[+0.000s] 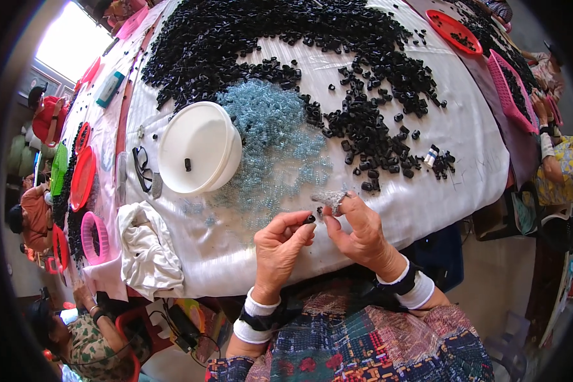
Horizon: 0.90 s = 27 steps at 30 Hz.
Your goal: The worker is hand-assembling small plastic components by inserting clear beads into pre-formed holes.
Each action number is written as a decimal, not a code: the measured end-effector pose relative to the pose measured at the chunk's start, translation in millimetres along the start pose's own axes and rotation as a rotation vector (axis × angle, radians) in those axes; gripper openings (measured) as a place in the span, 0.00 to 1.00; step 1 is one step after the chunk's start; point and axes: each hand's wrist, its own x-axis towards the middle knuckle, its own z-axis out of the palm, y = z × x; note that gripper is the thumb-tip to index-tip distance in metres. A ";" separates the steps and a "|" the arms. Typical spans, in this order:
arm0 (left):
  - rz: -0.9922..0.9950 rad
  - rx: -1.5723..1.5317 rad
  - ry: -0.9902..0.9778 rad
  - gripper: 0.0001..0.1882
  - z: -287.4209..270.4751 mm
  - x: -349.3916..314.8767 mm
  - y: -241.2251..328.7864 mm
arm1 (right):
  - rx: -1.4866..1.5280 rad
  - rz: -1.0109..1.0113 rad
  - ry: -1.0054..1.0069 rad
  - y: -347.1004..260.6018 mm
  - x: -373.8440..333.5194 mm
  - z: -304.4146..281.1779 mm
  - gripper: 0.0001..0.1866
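Observation:
Near the front edge of the white-covered table, my left hand (279,249) pinches a small black plastic part (310,219) between thumb and fingertips. My right hand (361,234) is closed just beside it, with a tiny dark piece (319,211) at its fingertips. A grey, rough-looking wrap or clump (329,198) covers the right fingertips; I cannot tell which. Beyond my hands lies a heap of small translucent bluish pieces (261,121). Behind and right of it spread many loose black plastic parts (369,121). One black part (188,165) rests on the lid of a round white tub (200,143).
Eyeglasses (142,169) and a crumpled white cloth (148,251) lie to the left. A small white-and-black bottle-like item (431,156) stands at right. Red trays (83,178) and a pink basket (512,92) sit on neighbouring tables, where other people (86,337) are seated.

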 end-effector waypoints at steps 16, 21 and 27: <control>0.138 0.193 -0.021 0.10 19.9 1.1 -12.7 | -0.002 0.046 -0.079 -4.4 -12.7 -18.4 0.15; 0.002 0.058 -0.045 0.11 21.3 1.3 -10.9 | -0.002 0.070 -0.005 -0.6 -15.7 -16.9 0.14; 0.000 -0.066 -0.070 0.11 20.6 3.8 -8.9 | 0.046 0.085 0.019 -4.2 -14.5 -16.3 0.16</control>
